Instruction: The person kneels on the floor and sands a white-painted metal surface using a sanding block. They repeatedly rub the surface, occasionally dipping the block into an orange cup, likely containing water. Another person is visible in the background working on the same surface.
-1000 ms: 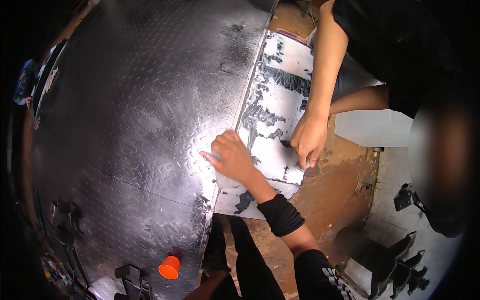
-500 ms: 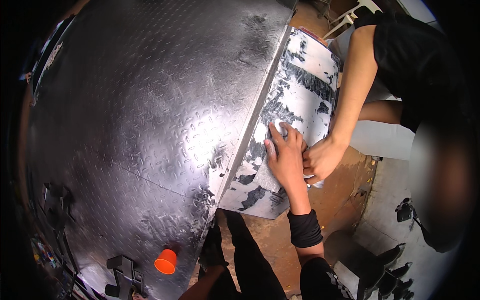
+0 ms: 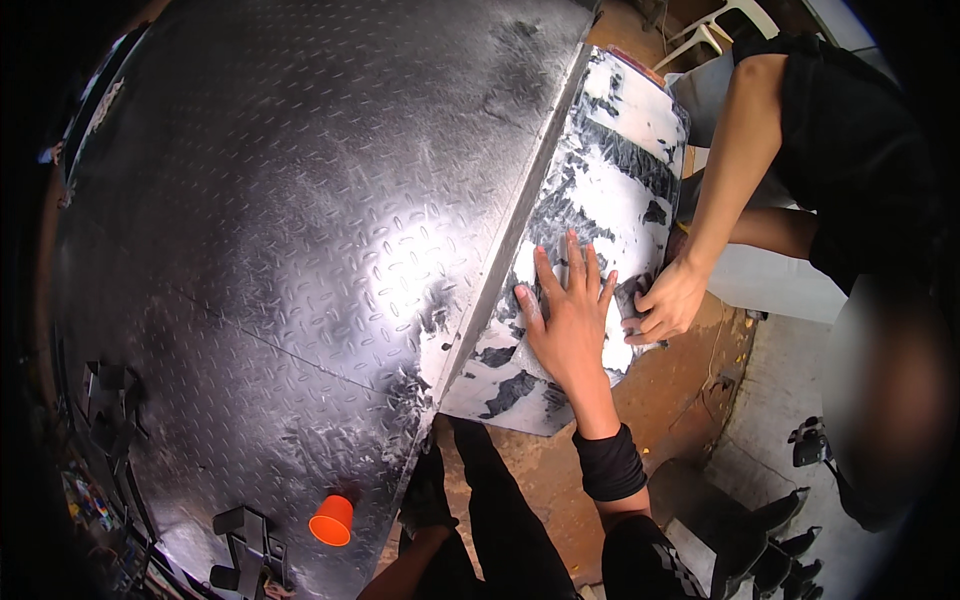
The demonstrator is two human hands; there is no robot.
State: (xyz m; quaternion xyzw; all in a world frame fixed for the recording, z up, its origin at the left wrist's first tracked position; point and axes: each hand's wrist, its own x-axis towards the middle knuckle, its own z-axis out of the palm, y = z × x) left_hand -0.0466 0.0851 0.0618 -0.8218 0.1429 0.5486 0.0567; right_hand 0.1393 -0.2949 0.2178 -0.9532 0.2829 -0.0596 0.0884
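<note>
A long curved panel (image 3: 610,200), patchy white and dark grey, lies along the edge of the metal table. My right hand (image 3: 572,325) rests palm down on its nearer half, fingers spread apart and pointing away from me. A greyish patch shows beside the palm; whether it is a separate sheet I cannot tell. A co-worker's hand (image 3: 672,302) is at the panel's right edge, fingers bent, a short gap from mine. Part of a bare forearm, seemingly my left, shows at the lower edge; its hand cannot be made out.
The diamond-plate metal table (image 3: 300,250) fills the left side. An orange cup (image 3: 332,521) stands near its front edge, beside a black bracket (image 3: 248,545). The co-worker leans in at the right. A white plastic chair (image 3: 725,20) stands behind the panel.
The fingers of my right hand have spread wider and flatter on the panel. The co-worker's hand has moved right and slightly away, leaving a gap between our hands.
</note>
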